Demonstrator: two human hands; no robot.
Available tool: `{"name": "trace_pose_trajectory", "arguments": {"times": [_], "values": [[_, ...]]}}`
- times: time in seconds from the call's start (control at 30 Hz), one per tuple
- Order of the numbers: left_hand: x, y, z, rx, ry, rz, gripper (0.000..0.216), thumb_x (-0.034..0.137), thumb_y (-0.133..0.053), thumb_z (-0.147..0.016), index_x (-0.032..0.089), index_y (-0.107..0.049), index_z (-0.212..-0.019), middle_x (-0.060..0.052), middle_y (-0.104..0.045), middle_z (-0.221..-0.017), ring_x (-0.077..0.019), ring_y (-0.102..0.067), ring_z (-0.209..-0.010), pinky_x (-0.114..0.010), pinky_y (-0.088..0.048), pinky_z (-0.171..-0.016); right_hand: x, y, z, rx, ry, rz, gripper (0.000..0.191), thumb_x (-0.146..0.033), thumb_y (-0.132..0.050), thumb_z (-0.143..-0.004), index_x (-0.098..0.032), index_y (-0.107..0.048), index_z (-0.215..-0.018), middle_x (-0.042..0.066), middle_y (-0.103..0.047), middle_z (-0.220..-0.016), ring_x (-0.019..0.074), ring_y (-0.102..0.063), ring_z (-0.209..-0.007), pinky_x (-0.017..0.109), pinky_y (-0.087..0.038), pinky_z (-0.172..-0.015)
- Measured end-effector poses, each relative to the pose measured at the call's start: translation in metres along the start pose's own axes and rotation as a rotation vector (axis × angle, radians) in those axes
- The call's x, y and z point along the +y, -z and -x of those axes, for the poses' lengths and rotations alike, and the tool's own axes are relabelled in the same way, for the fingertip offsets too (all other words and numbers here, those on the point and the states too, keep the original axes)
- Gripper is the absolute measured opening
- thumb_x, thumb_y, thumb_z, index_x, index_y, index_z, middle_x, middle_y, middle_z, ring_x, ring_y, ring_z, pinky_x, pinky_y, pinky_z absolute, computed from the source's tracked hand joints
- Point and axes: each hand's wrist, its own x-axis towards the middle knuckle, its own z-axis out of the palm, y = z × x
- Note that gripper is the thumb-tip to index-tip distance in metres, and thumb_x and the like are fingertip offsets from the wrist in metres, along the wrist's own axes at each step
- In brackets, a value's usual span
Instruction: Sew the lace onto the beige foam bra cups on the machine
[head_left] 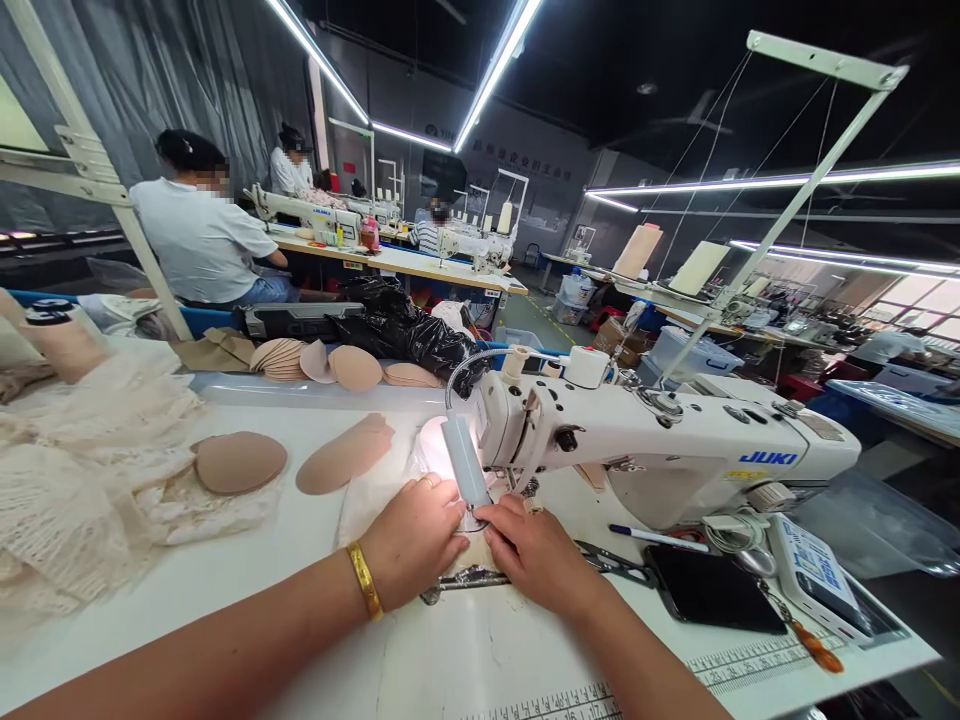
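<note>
Both hands work close together at the stitching end of the white sewing machine (675,455), which stands on the right half of the table (307,535). The left hand (409,535) bends over pale cloth (373,492) with its fingers together and its thumb near them; the right hand (540,550) reaches in from the other side, fingertips almost meeting the left's. The gap between fingers and thumb looks narrow on each, but whether either pinches the cloth or only presses it flat cannot be told. The cloth lies left of the machine head, back from the table's near edge, and runs in under the fingers.

For good guiding, light, even pressure from both sides would probably serve best, so that the cloth lies smooth without being pulled. The fingertips look very near the needle area, so they are best set beside the stitching path, never across it. The slim lamp (465,460) lights this spot and partly hides it, which calls for a careful look at the edge. The lace heap (67,480) by the table's left edge and the scissors (615,562) right of the right hand should be clear of any swing of the forearms.
</note>
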Motion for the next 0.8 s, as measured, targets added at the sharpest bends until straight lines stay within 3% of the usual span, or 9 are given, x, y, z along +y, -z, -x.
{"name": "trace_pose_trajectory", "arguments": {"times": [0.13,0.3,0.4,0.5,0.57,0.63,0.7,0.8], "values": [[0.003,-0.003,0.001,-0.043,0.015,-0.039,0.011,0.020,-0.062,-0.096,0.016,-0.070,-0.103,-0.011,-0.071,-0.100,-0.0325,-0.066,-0.095,-0.043,-0.051,-0.077,-0.002,-0.002,0.000,0.022,0.014,0.008,0.023,-0.015,-0.048,-0.101,-0.025,-0.064,-0.115,0.005,-0.070,-0.096,0.0244,-0.067,-0.089,0.032,-0.047,-0.069],[0.005,-0.001,-0.001,-0.139,-0.016,-0.127,0.014,0.003,-0.068,-0.084,0.016,-0.066,-0.079,-0.012,-0.069,-0.082,-0.0306,-0.068,-0.086,-0.039,-0.051,-0.069,-0.009,-0.007,0.001,0.129,0.098,0.053,0.023,-0.014,-0.044,-0.103,-0.025,-0.063,-0.108,0.005,-0.068,-0.089,0.0242,-0.067,-0.079,0.035,-0.054,-0.065],[0.005,0.017,0.017,-0.205,0.024,-0.147,0.014,0.004,-0.072,-0.080,0.016,-0.066,-0.074,-0.013,-0.071,-0.077,-0.0311,-0.071,-0.080,-0.036,-0.049,-0.060,-0.021,-0.015,-0.001,0.179,0.236,0.061,0.031,-0.012,-0.046,-0.101,-0.025,-0.063,-0.124,0.009,-0.072,-0.100,0.0258,-0.070,-0.090,0.038,-0.061,-0.074],[0.011,0.046,0.064,-0.277,0.046,-0.078,0.012,0.013,-0.077,-0.078,0.017,-0.071,-0.088,-0.009,-0.077,-0.084,-0.0280,-0.073,-0.073,-0.033,-0.047,-0.055,-0.041,-0.034,0.001,0.243,0.371,0.100,0.055,-0.010,-0.049,-0.093,-0.024,-0.054,-0.146,0.018,-0.066,-0.140,0.0340,-0.064,-0.127,0.051,-0.061,-0.095],[0.016,0.069,0.107,-0.320,0.056,0.118,0.014,0.017,-0.070,-0.088,0.022,-0.072,-0.101,-0.004,-0.080,-0.089,-0.0236,-0.075,-0.075,-0.029,-0.047,-0.058,-0.058,-0.053,0.004,0.265,0.417,0.100,0.052,-0.009,-0.050,-0.088,-0.024,-0.062,-0.137,0.017,-0.059,-0.152,0.0385,-0.055,-0.141,0.059,-0.056,-0.103],[0.016,0.091,0.154,-0.360,0.115,0.403,0.019,0.016,-0.064,-0.093,0.026,-0.074,-0.107,0.000,-0.081,-0.092,-0.0198,-0.075,-0.081,-0.025,-0.049,-0.065,-0.076,-0.073,0.003,0.163,0.459,0.037,0.035,-0.012,-0.055,-0.087,-0.028,-0.071,-0.114,0.013,-0.069,-0.139,0.0375,-0.061,-0.134,0.058,-0.057,-0.100],[0.014,0.106,0.200,-0.398,0.235,0.631,0.025,0.014,-0.064,-0.090,0.028,-0.076,-0.108,0.002,-0.080,-0.092,-0.0172,-0.073,-0.083,-0.023,-0.049,-0.070,-0.096,-0.091,-0.005,0.014,0.504,-0.040,0.020,-0.020,-0.063,-0.089,-0.034,-0.074,-0.096,0.008,-0.078,-0.109,0.0339,-0.073,-0.112,0.051,-0.063,-0.086],[0.008,0.112,0.258,-0.504,0.430,0.825,0.029,0.014,-0.066,-0.080,0.027,-0.080,-0.102,0.004,-0.078,-0.085,-0.0157,-0.069,-0.076,-0.021,-0.048,-0.065,-0.129,-0.113,-0.031,-0.118,0.556,-0.098,0.016,-0.031,-0.065,-0.096,-0.037,-0.077,-0.087,0.002,-0.073,-0.077,0.0284,-0.076,-0.078,0.043,-0.059,-0.063]]}}
